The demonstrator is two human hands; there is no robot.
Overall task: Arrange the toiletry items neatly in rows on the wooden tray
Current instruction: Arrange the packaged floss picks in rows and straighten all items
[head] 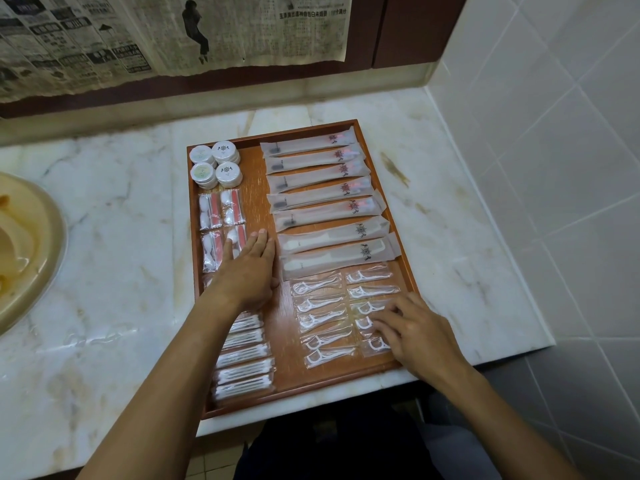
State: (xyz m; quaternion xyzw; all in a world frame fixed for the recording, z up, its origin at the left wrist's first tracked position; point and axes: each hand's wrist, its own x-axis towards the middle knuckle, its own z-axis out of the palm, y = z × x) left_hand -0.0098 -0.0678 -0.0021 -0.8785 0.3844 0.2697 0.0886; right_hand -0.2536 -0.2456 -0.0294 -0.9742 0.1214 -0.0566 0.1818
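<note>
I see the wooden tray (258,188) on the marble surface (114,244), its long axis running away from me and turned a little to the right. Both of my hands are over it.

My left hand (247,268) lies flat, palm down, on the bare middle strip of the tray, with straight fingers close together pointing away from me. Its forearm comes in from the lower left. Just left of its fingertips are the cotton kits (221,225), in clear packets with their long axes away from me. Further beyond this hand, at the far left corner, stand the round soaps (216,164) in short stacks. Under and behind its wrist the cotton swab packets (244,362) lie in one column, each long axis crosswise.

To the right of this hand and beyond it are the long frosted sleeves (318,188), one after another, each lying crosswise with the right end slightly further away.

My right hand (412,329) rests on the floss picks (322,322), which lie in two columns at the near right, long axes crosswise. Its fingers are spread, only lightly bent, and press the packets of the right column; it grips nothing. Its forearm comes from the lower right.
</note>
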